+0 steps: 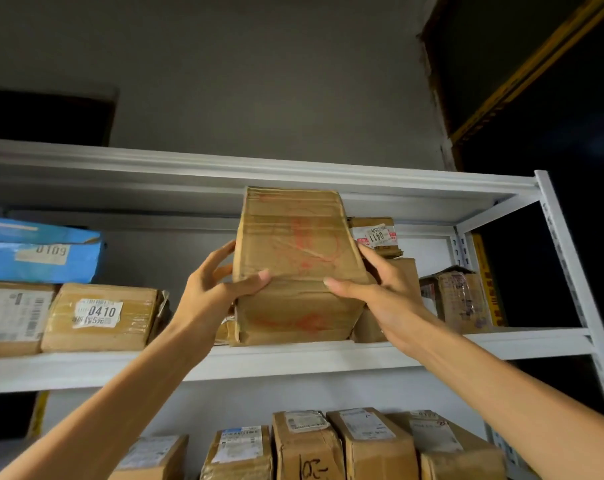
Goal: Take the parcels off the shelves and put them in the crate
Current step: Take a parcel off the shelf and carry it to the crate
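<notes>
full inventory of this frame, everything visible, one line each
shelving unit: one, white, across frame
printed box: one, brown with red print, middle shelf centre
blue box: one, blue, middle shelf left, atop parcels
0410 parcel: one, brown, below blue box
barcode parcel: one, brown, far left
0411 parcel: one, brown, behind printed box
taped parcel: one, brown, middle shelf right
lower-shelf parcels: five, brown, bottom row
left hand: one, grips printed box's left side
right hand: one, grips its right side

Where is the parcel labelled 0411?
In the head view, right of centre: the 0411 parcel sits atop a brown parcel on the middle shelf, just right of the big box.
</notes>
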